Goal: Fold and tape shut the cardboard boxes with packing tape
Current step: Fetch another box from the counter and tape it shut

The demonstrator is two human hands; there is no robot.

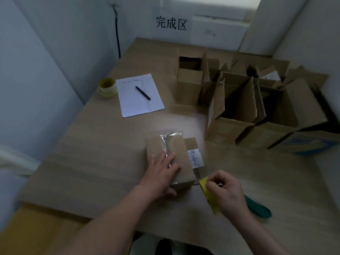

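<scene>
i see the wooden table (103,144) with open cardboard boxes (257,111) at the far right. the small closed box (176,159) lies near the front edge, clear tape (168,142) along its top. my left hand (161,173) presses flat on it, fingers straight. my right hand (226,192) grasps a yellow tape dispenser (208,194) just beside the box.

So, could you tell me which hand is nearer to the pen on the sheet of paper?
Left. The left hand lies flat on the small box, below the pen. The right hand is further right and nearer the table's front edge, holding a yellow tape tool.
</scene>
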